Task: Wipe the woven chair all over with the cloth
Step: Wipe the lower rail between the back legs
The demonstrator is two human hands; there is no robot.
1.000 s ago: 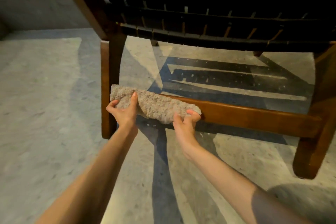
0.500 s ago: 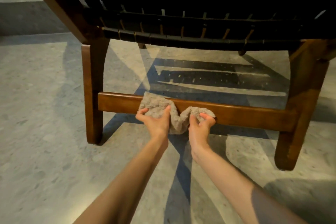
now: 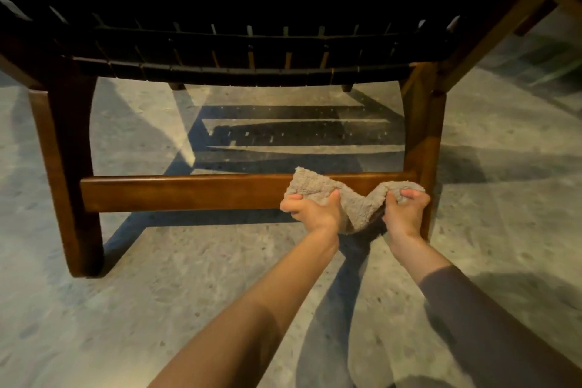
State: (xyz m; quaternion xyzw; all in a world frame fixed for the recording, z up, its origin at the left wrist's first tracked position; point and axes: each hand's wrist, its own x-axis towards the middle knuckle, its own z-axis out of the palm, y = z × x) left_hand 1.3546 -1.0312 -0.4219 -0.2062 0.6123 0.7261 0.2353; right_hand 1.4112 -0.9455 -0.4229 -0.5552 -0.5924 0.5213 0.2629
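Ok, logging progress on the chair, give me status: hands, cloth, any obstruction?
Left hand and right hand both gripping cloth. Cloth bunched on lower crossbar, near right leg. Nothing in the way.

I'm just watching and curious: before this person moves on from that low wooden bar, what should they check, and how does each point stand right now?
1. Both hands hold the cloth: ok, left hand and right hand each have a closed grip.
2. Cloth touches the crossbar: ok.
3. Cloth has reached the bar's right end at the right front leg: ok.
4. Bar's underside wiped: cannot tell.
5. Woven seat wiped: cannot tell.
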